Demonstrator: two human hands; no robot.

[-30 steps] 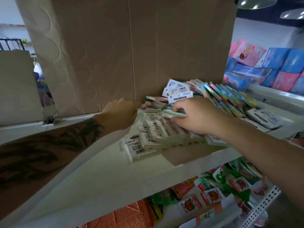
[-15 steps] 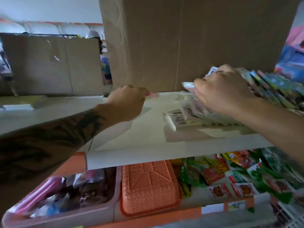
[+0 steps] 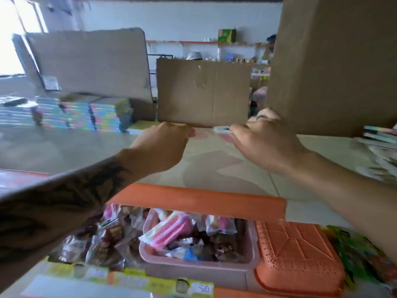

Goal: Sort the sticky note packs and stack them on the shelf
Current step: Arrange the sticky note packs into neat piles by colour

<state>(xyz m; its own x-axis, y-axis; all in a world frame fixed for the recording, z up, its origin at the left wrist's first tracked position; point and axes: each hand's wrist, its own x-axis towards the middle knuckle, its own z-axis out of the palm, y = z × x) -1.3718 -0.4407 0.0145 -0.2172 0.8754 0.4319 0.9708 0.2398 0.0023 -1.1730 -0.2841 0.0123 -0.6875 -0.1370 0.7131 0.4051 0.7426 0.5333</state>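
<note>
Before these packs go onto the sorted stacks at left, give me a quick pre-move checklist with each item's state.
1. Right hand holds a sticky note pack: ok, pinched at the fingertips.
2. Left hand holds a pack: cannot tell, only a pink sliver shows at its fingers.
3. Sorted stacks upright: ok.
4. Shelf bare along the way there: ok.
5. Unsorted pile steady: cannot tell, blurred.

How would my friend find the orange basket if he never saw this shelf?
Start at the white top shelf with the tall cardboard box on it, then look just below its front edge. The orange basket lies upside down there, right of the pink tray of wrapped snacks. Only it is orange and dotted with tiny holes.
</note>
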